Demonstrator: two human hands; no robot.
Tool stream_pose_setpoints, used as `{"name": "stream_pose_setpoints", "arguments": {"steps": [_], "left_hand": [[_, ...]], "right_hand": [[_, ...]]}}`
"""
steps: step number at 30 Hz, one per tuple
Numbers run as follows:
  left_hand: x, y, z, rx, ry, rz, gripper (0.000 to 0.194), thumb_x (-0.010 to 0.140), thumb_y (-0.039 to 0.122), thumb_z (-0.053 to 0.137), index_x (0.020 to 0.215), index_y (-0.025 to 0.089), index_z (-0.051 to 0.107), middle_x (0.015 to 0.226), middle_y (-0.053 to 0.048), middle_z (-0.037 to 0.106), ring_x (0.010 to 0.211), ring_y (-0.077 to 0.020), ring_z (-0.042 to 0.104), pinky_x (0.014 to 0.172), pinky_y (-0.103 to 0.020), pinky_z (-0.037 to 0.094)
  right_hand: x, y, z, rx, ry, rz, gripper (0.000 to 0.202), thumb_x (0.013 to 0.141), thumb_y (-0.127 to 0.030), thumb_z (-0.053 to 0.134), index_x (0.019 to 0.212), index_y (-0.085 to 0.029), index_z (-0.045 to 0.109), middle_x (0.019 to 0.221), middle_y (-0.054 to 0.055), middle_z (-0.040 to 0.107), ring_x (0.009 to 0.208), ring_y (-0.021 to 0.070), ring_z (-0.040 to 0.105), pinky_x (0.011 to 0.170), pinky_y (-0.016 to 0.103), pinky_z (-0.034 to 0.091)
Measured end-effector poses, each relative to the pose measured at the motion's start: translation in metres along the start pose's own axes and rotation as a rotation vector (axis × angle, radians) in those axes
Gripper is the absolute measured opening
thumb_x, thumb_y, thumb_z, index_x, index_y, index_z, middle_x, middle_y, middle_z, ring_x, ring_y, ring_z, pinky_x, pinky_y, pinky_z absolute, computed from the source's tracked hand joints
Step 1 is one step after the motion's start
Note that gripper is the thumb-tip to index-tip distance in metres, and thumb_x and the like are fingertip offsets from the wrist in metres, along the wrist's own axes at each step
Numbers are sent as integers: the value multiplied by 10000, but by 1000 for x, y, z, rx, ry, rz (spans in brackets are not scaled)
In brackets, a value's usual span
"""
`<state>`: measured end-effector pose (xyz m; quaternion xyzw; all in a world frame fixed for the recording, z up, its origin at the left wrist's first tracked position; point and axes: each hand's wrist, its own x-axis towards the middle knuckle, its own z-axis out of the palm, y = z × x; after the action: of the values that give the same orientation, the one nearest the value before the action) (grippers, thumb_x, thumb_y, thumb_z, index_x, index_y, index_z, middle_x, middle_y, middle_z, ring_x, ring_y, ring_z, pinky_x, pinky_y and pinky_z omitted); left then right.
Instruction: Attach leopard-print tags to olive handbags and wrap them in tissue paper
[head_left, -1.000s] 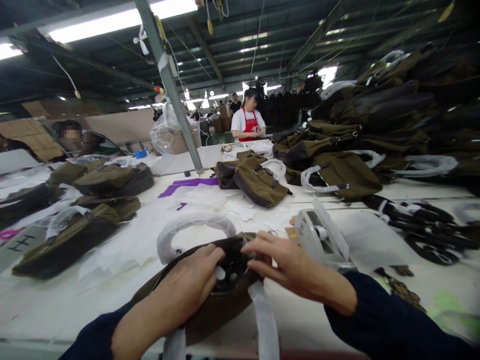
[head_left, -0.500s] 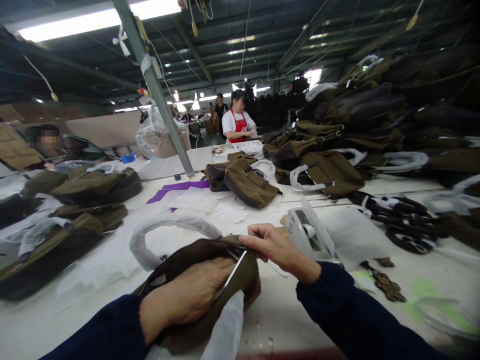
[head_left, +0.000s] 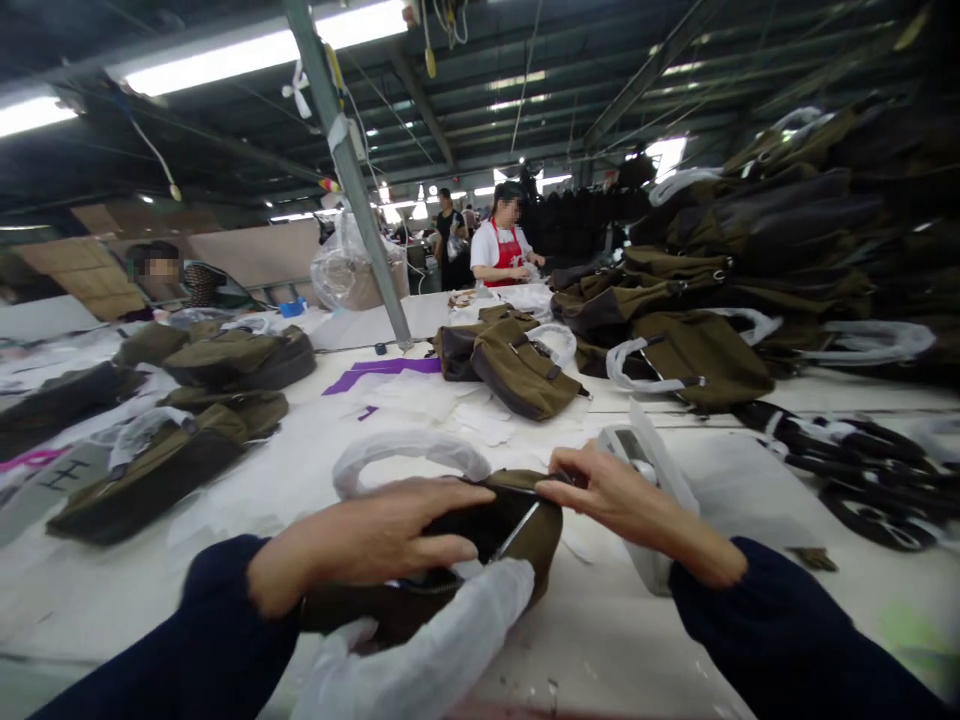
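Note:
An olive-green handbag (head_left: 550, 545) lies before me with its top open and its dark inside showing. A metal zip (head_left: 519, 530) runs along the mouth. Both handles are wrapped in white film: one wrapped handle (head_left: 409, 447) arches on the far side, the other wrapped handle (head_left: 442, 645) flops toward me. Over the opening is my left hand (head_left: 367, 530), palm down, fingers stretched and thumb apart, holding nothing. At the right end of the mouth, my right hand (head_left: 615, 495) pinches the handbag's corner near the zip's end.
Matching bags (head_left: 525, 375) lie across the white table (head_left: 607, 640), with a tall bag pile (head_left: 795, 220) at right. Beside my right hand stands a white plastic box (head_left: 664, 470). Black coiled straps (head_left: 870, 470) lie farther right. A metal post (head_left: 360, 190) and a co-worker (head_left: 501, 245) are beyond.
My left hand has come up out of the handbag and now hovers over its mouth. My right hand still grips the corner. The near handle has swung leftward, and the view has shifted.

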<state>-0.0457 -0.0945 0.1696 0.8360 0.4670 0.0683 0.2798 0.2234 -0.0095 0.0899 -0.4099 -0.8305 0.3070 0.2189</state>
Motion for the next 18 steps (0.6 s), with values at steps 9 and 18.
{"name": "stream_pose_setpoints", "arguments": {"steps": [9,18], "left_hand": [[-120,-48,71,-202,1304,-663,297,816,464,655,950,213,570,874,-1,596,730,-151,582,652,-257,480],[-109,-79,120,-946,1184,-572,425,858,537,565,1048,158,579,542,88,431,409,-77,378,370,-180,281]], "right_hand": [[41,-109,5,-113,-405,-674,223,965,-224,492,1038,-242,702,941,22,710,816,154,649,730,244,482],[90,-126,118,14,-680,-995,387,909,-161,504,1291,-164,570,1260,118,637,1168,208,591,1014,301,451]]}}
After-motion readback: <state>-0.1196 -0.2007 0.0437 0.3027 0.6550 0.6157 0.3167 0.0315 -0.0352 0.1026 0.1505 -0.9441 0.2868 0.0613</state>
